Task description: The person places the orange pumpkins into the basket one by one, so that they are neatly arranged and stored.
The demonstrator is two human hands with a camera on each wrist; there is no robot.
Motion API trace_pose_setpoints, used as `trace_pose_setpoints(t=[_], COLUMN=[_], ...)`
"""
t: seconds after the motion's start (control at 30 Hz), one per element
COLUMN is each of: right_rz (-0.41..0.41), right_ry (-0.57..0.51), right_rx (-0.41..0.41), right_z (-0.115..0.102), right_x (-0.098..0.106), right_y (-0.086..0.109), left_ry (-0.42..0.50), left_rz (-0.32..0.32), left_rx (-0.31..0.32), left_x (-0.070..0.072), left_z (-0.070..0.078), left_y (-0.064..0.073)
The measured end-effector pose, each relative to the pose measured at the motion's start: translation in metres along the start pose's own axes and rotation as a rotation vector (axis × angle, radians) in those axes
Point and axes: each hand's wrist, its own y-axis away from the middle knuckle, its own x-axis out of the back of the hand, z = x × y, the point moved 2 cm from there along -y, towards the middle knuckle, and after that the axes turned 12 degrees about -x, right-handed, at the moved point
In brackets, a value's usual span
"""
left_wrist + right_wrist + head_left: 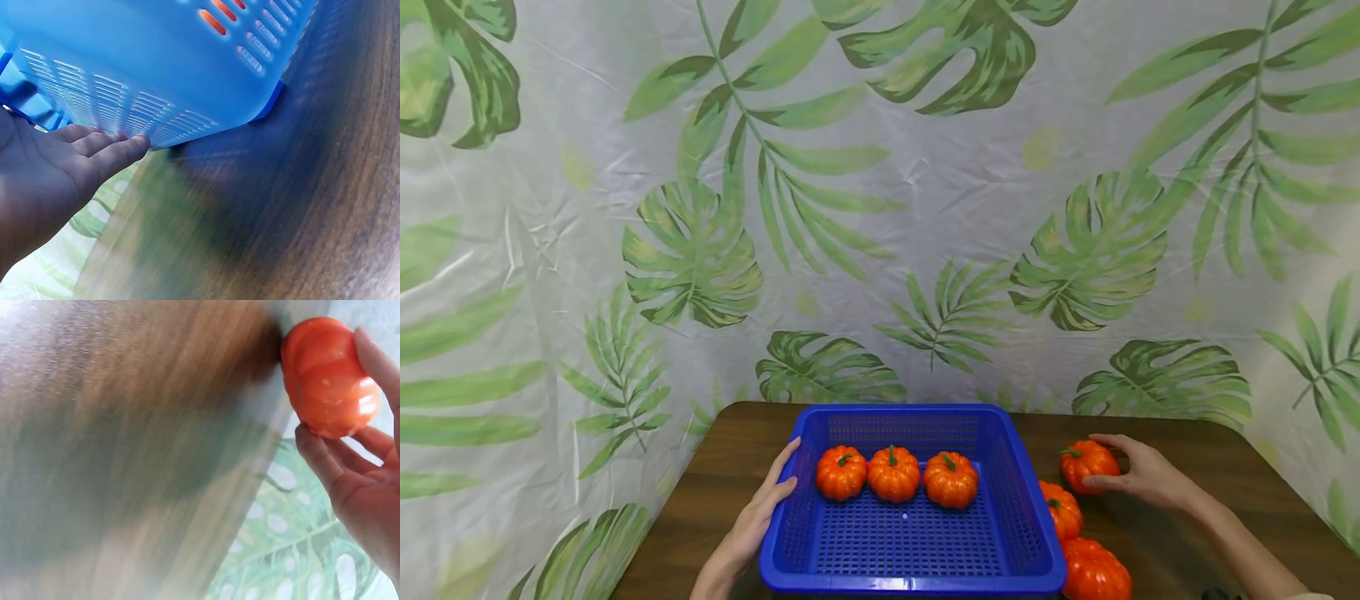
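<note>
A blue plastic basket (910,581) with slotted walls stands on the table, and three small orange pumpkins (893,475) lie in a row in its back half. At its left side my left hand (754,518) rests against the outer wall, thumb at the rim. The left wrist view shows fairly straight fingers (122,153) touching that wall. To the right of the basket, my right hand (1150,477) holds another orange pumpkin (1086,467) between thumb and fingers. The right wrist view shows this pumpkin (328,378) with fingertips on opposite sides.
Two more pumpkins (1093,571) lie on the table just right of the basket, partly hidden by its rim. The dark wooden table (1195,467) ends at a rounded back edge. Behind it hangs a leaf-patterned sheet (955,208).
</note>
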Motion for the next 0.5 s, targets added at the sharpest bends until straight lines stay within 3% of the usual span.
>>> trace_pose_setpoints(t=[0.3,0.5], right_rz=[-0.079,-0.03], right_ry=[0.002,0.007], right_rx=[0.039,0.03], right_z=[-0.0052,-0.0037], right_x=[0.0021,0.0], right_y=[-0.0042,-0.0016], left_ry=[0.002,0.003], left_rz=[0.01,0.015], left_rx=[0.006,0.018], left_x=[-0.0005,-0.0012], left_z=[0.0013,0.002], left_y=[-0.0001,0.0])
